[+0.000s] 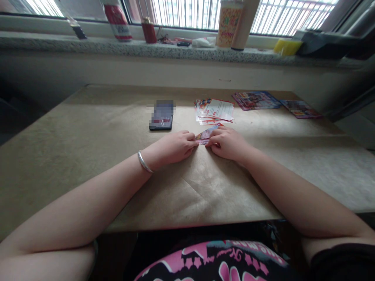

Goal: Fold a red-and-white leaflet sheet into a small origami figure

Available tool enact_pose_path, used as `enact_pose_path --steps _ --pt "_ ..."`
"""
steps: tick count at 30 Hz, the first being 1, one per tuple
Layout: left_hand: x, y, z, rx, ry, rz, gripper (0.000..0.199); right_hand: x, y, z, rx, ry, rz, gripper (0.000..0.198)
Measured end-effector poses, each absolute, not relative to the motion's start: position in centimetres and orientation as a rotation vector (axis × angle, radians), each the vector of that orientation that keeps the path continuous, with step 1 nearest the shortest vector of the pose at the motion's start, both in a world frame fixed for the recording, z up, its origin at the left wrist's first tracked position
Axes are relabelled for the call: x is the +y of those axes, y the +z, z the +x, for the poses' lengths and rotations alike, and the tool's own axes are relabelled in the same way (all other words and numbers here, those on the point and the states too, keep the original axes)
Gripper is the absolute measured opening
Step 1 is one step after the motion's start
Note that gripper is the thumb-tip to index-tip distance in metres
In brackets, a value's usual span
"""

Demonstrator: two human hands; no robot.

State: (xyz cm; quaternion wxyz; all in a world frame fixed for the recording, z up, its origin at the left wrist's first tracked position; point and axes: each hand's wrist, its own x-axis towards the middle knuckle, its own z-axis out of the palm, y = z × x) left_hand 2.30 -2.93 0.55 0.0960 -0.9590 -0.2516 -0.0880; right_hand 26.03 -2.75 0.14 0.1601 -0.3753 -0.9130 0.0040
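Between my hands, low on the table, lies a colourful printed piece of paper (205, 133) with a slanted, folded-looking edge. My left hand (180, 145), with a silver bangle (144, 162) at the wrist, has its fingers closed at the paper's left corner. At the right side, my right hand (227, 143) pinches the same paper between thumb and fingers. Part of the paper is hidden under the fingers. Just beyond it sits a loose stack of white and red printed sheets (216, 110).
A dark phone (162, 116) lies left of the sheets. Colourful printed packs (258, 100) and another pack (301, 109) lie at the table's back right. On the windowsill stand a red-and-white can (117, 21), a red lighter (149, 31), a patterned cup (228, 24) and a yellow object (287, 47).
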Motion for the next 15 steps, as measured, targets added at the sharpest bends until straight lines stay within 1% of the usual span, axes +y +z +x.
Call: enact_pose_path --steps 4,9,12,15 --pt "-3.0 1.2 2.1 -0.803 -0.173 -2.84 0.03 -2.1 0.1 27.5 -2.623 0.162 -1.037 0.021" --pt "-3.1 1.9 1.7 -0.865 -0.092 -2.788 0.029 -1.8 0.1 28.5 -2.639 0.19 -1.033 0.018" --pt "-3.1 1.9 1.4 -0.891 -0.093 -2.772 0.028 -1.9 0.2 28.5 -2.675 0.116 -0.988 0.018" --pt "-2.9 1.6 1.0 -0.899 -0.146 -2.788 0.027 -2.1 0.3 28.2 -2.71 -0.096 -0.932 0.019"
